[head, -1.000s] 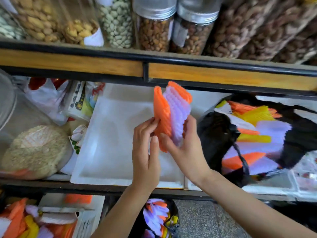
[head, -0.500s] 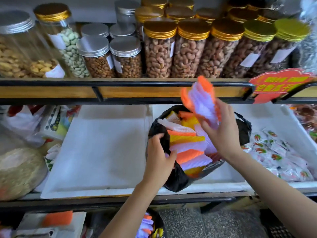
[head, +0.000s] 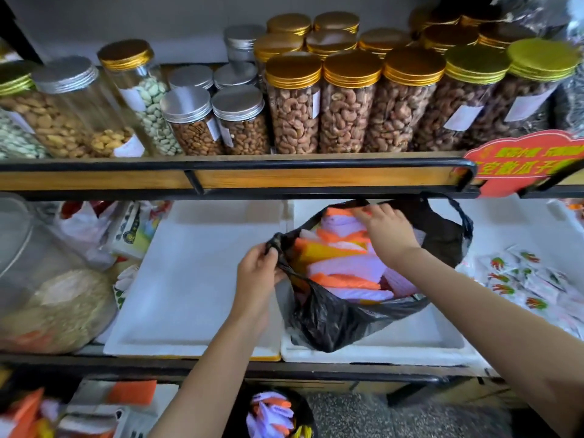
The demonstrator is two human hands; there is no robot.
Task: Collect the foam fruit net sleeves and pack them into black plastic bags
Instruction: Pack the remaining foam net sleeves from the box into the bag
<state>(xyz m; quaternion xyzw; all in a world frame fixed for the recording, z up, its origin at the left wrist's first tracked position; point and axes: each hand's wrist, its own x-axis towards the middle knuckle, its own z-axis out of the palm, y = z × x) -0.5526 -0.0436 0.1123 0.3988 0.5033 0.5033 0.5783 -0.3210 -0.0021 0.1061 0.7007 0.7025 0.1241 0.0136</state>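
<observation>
A black plastic bag [head: 341, 320] stands open in a white foam tray [head: 410, 349] on the lower shelf. It is filled with orange, purple, yellow and white foam net sleeves [head: 341, 267]. My left hand [head: 257, 273] pinches the bag's left rim and holds it open. Over the far side of the bag's mouth, my right hand [head: 385, 232] reaches in, its fingertips on the orange and purple sleeves at the top of the pile.
A second white foam tray [head: 196, 295] lies left of the bag. Nut jars [head: 347, 105] line the upper shelf behind a black rail [head: 252, 164]. Small snack packets [head: 531, 279] lie at right. More sleeves sit in a bag [head: 271, 415] below.
My right hand has lowered the orange and purple sleeves from above the bag into its far side. The left hand keeps its hold on the rim. The view has tilted upward.
</observation>
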